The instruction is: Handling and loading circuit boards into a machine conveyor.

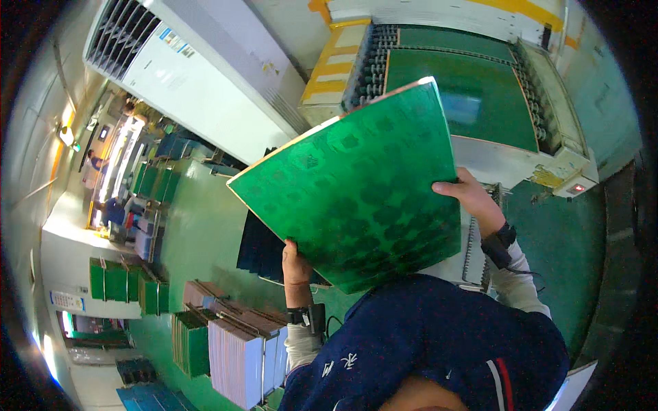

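A large rectangular green circuit board panel (356,198) is held up tilted in front of my body. Rows of darker round patterns mark its glossy face, and its rim is thin and pale. My left hand (295,266) is closed on the lower left edge, its thumb on the face. At the right edge my right hand (473,197) grips it, thumb across the front; the other fingers are hidden behind. Beyond the panel, other green panels (421,72) lie flat on a roller conveyor (372,65).
A tall white air conditioner (199,89) stands at the upper left. Racks of upright green panels (190,346) and pale boards (233,359) stand on the floor at the lower left. A conveyor side housing (558,103) bounds the right. People work far left.
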The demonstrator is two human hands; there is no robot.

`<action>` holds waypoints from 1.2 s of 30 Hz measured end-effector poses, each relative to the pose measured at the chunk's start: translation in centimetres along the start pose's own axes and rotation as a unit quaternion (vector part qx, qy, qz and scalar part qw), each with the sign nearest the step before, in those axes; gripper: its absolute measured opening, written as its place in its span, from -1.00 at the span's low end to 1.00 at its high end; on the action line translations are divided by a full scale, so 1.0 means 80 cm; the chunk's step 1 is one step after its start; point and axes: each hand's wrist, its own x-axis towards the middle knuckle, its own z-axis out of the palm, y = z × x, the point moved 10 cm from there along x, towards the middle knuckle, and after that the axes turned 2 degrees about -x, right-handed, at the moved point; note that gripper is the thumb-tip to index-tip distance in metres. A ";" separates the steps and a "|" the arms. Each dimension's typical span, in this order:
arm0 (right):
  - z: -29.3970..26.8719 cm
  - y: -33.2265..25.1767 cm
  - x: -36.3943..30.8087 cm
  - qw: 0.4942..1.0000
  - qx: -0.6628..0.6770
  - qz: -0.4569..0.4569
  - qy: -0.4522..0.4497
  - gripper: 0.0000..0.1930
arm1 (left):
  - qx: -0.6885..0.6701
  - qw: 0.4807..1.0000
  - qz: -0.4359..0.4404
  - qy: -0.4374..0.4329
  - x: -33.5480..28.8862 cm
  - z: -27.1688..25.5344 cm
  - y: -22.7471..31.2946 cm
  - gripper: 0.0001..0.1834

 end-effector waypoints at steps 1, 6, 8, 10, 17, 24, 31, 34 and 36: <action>-0.004 0.003 0.000 1.000 -0.003 -0.003 0.015 -0.58 | 0.037 0.999 0.011 -0.008 0.002 -0.008 -0.006 -0.34; -0.028 0.026 -0.005 1.000 0.021 -0.010 0.021 -0.58 | -0.054 0.996 -0.046 -0.050 0.016 -0.016 -0.050 -0.36; -0.037 0.031 -0.016 0.999 0.027 -0.009 0.034 -0.59 | -0.047 0.996 -0.061 -0.054 0.022 -0.016 -0.060 -0.36; -0.048 0.041 -0.033 0.996 0.059 0.001 0.073 -0.60 | -0.009 0.996 -0.069 -0.055 0.023 0.010 -0.042 -0.48; -0.085 0.075 -0.079 0.964 0.189 0.030 0.185 -0.68 | -0.014 0.986 -0.121 -0.112 0.059 0.062 -0.064 -0.57; -0.157 0.136 -0.158 0.891 0.280 0.015 0.356 -0.71 | 0.014 0.997 -0.073 -0.006 0.106 0.022 -0.086 -0.56; -0.183 0.194 -0.228 0.807 0.411 -0.024 0.423 -0.66 | -0.025 0.982 -0.187 0.021 0.088 -0.012 -0.155 -0.60; -0.174 0.219 -0.245 0.792 0.443 -0.021 0.418 -0.59 | -0.040 0.976 -0.214 -0.006 0.078 0.003 -0.177 -0.61; -0.166 0.231 -0.254 0.781 0.458 -0.026 0.424 -0.58 | -0.039 0.971 -0.234 -0.032 0.070 0.019 -0.184 -0.61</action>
